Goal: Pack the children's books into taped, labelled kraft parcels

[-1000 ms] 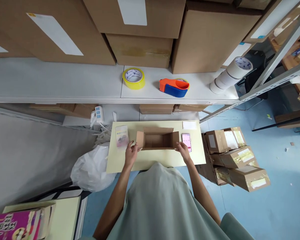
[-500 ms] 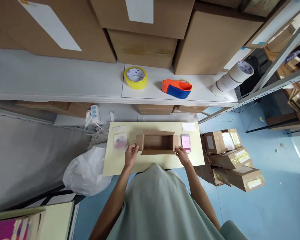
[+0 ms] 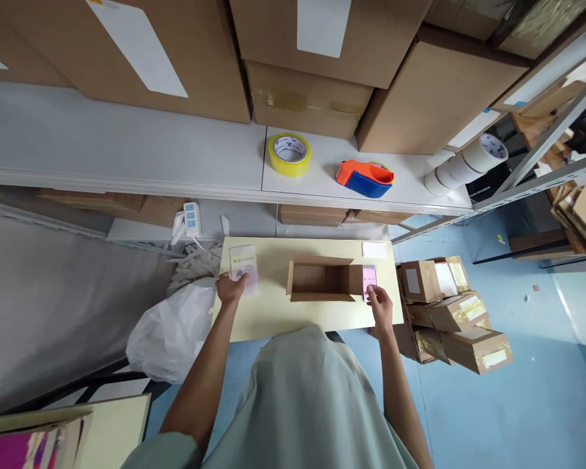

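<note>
Open box (image 3: 325, 279) on desk (image 3: 268, 319), 12 o'clock. Left hand (image 3: 231, 288) spread at packet (image 3: 243, 259), box's 9 o'clock; right hand (image 3: 381, 306) by phone (image 3: 369, 276), 3 o'clock, grip unclear. Likely packet reach; calls for edge pinch.

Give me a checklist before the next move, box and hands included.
1. Box upright on table, top open: ok.
2. Left hand and right hand apart from box: ok.
3. Left hand's grip on clear packet: cannot tell; fingers at its lower part.
4. Visible gap between box and phone: not ok; right flap meets phone's edge in view.
5. Tape dispenser on shelf: ok.
</note>
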